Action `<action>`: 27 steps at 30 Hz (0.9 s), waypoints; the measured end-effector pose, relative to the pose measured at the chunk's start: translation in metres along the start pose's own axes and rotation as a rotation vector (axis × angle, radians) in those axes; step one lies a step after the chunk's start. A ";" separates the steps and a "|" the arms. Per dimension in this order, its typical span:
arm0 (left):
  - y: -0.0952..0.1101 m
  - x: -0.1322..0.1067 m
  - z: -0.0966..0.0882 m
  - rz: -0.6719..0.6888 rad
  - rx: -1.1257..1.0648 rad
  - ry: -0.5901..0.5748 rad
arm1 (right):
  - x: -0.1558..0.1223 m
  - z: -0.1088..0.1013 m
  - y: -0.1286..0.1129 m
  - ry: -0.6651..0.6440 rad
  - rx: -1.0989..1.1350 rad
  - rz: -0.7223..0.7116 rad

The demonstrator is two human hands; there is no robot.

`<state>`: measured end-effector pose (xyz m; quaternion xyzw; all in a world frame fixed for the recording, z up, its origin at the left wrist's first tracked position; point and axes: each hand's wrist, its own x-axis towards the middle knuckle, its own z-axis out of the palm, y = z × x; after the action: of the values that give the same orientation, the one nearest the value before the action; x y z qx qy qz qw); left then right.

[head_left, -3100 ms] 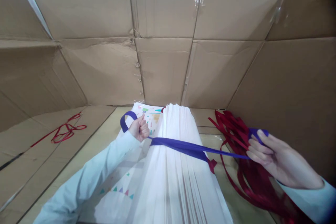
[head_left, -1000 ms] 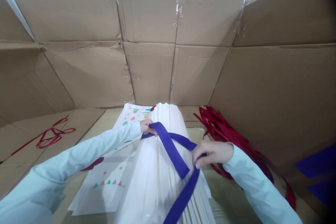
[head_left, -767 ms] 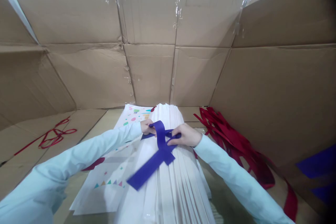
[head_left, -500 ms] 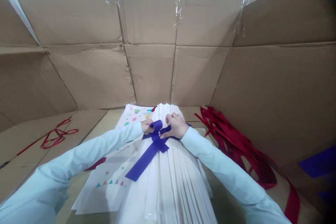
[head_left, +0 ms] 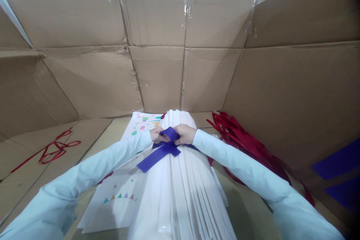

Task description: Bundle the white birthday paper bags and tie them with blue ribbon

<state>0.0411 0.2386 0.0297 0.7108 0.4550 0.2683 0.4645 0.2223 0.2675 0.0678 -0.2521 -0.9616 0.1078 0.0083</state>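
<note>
A tall stack of white paper bags [head_left: 184, 195] lies fanned out, with a purple ribbon [head_left: 159, 156] tied across it. The ribbon is crossed in a knot at the top of the stack, and one tail runs down to the lower left. My left hand [head_left: 158, 135] and my right hand [head_left: 184, 134] meet at the knot, fingers closed on the ribbon. A printed bag with coloured confetti and bunting [head_left: 118, 198] lies under the stack's left side.
A heap of dark red ribbons [head_left: 242, 138] lies to the right of the stack, and a loose red ribbon [head_left: 56, 148] lies on the cardboard at the left. Cardboard walls [head_left: 157, 45] rise behind and beside the work. Purple pieces [head_left: 337, 161] lie at the far right.
My right hand has moved left from beside the stack to the knot, next to my left hand. The ribbon's crossing has drawn smaller and tighter, and its tail now lies lower left.
</note>
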 end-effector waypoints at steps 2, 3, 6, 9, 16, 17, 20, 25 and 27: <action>0.002 0.001 0.000 -0.066 -0.079 -0.052 | -0.005 0.009 -0.006 0.106 -0.137 0.001; 0.002 0.002 0.000 -0.089 -0.113 -0.066 | -0.008 0.013 -0.009 0.146 -0.214 0.007; 0.000 0.003 -0.001 -0.087 -0.143 -0.073 | -0.011 0.024 -0.020 0.196 -0.397 0.052; -0.002 0.003 -0.001 -0.071 -0.144 -0.074 | -0.011 0.030 -0.025 0.189 -0.432 0.098; -0.002 0.003 -0.001 -0.045 -0.141 -0.081 | -0.016 0.031 -0.017 0.237 -0.400 0.063; -0.002 0.003 -0.001 -0.037 -0.133 -0.076 | -0.016 0.030 -0.015 0.233 -0.392 0.062; -0.001 0.002 -0.001 -0.031 -0.102 -0.061 | -0.016 0.027 -0.007 0.192 -0.311 0.014; 0.001 0.001 -0.001 -0.040 -0.082 -0.094 | -0.016 0.016 0.001 0.118 0.052 -0.093; 0.000 0.001 -0.001 -0.025 -0.069 -0.080 | -0.017 0.010 0.002 0.106 0.218 -0.026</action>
<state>0.0407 0.2402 0.0307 0.6988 0.4354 0.2491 0.5099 0.2370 0.2588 0.0583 -0.2425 -0.9456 0.1983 0.0878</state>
